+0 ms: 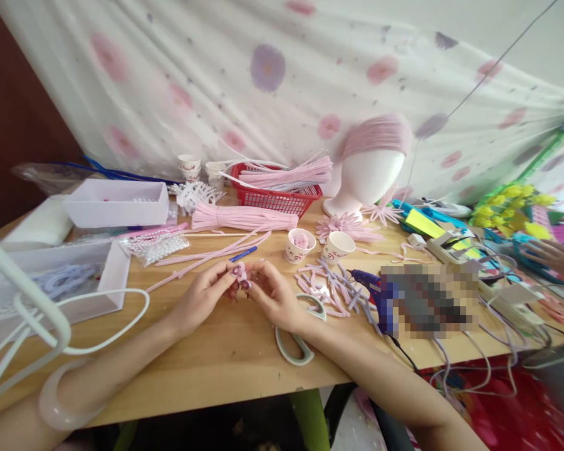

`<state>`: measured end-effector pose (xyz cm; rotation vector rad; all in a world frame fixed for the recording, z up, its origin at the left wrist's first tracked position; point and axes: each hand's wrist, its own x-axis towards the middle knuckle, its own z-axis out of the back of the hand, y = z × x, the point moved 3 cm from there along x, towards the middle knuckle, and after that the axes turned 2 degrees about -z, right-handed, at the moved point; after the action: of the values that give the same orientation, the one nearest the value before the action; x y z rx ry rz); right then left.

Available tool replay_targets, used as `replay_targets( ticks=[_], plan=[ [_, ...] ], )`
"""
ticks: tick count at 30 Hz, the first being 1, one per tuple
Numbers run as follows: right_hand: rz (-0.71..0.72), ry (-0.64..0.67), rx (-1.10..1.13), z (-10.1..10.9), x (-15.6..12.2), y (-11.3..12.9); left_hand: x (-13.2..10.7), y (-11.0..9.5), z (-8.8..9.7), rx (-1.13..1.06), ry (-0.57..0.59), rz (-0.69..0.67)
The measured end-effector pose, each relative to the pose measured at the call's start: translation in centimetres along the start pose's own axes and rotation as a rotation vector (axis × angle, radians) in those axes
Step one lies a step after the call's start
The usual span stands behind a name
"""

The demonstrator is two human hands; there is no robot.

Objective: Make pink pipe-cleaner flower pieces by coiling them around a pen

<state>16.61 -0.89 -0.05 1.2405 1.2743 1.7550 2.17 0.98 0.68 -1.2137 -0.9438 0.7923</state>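
My left hand (202,294) and my right hand (272,293) meet over the wooden table (207,357). Both pinch a small pink pipe-cleaner piece (240,274) between their fingertips. White-handled scissors (297,332) lie under my right wrist. A blue pen (243,254) rests just beyond my fingers. Right of my hands lies a heap of cut pink and lilac pipe-cleaner bits (329,285).
Two paper cups (299,245) stand past my hands. A blue glue gun (373,289) lies right. A red basket (275,191) of pink stems, a foam head (373,169) and white trays (117,203) stand behind. Another person's hand (552,258) reaches in far right.
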Motion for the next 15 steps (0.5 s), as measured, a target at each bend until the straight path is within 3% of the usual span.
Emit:
replay_targets(
  ticks=[6, 11, 15],
  plan=[
    [0.032, -0.021, -0.135, 0.15, 0.08, 0.10, -0.14, -0.37, 0.01, 0.093, -0.006, -0.034],
    [0.075, 0.005, -0.028, -0.24, -0.05, 0.73, -0.15, -0.10, -0.12, 0.026, 0.006, -0.032],
    [0.022, -0.027, 0.073, -0.31, 0.02, 0.79, 0.04, -0.45, 0.18, 0.043, 0.049, -0.019]
  ],
)
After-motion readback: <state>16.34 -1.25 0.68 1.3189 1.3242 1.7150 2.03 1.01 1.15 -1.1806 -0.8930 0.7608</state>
